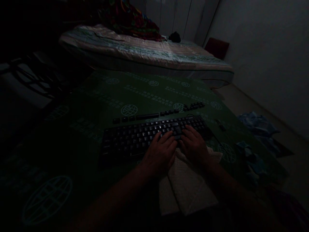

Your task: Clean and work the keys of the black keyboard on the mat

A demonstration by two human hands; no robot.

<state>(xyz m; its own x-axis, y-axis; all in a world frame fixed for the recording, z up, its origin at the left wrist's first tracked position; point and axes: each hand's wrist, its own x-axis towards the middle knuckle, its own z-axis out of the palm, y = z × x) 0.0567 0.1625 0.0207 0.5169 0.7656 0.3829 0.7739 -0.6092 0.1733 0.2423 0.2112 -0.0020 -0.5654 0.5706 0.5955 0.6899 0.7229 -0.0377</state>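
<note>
A black keyboard (135,137) lies on the green board, slightly slanted. My left hand (162,149) rests over its middle right part, fingers stretched out with the tips on the keys. Beside it, my right hand (193,140) lies across the keys nearer the right end, fingers also extended. Neither hand appears to grasp anything, though dim light hides the thumbs in part. Beneath my wrists is a folded beige cloth (190,187). Along the keyboard's far side runs a row of loose keycaps (169,112), including one long space bar (147,116).
The green printed tabletop (96,93) spreads around the keyboard. To the right lie crumpled blue cloths (251,159) and a small dark object (220,125). Beyond the table stands a bed (145,51) with a red patterned blanket (135,22). The room is very dark.
</note>
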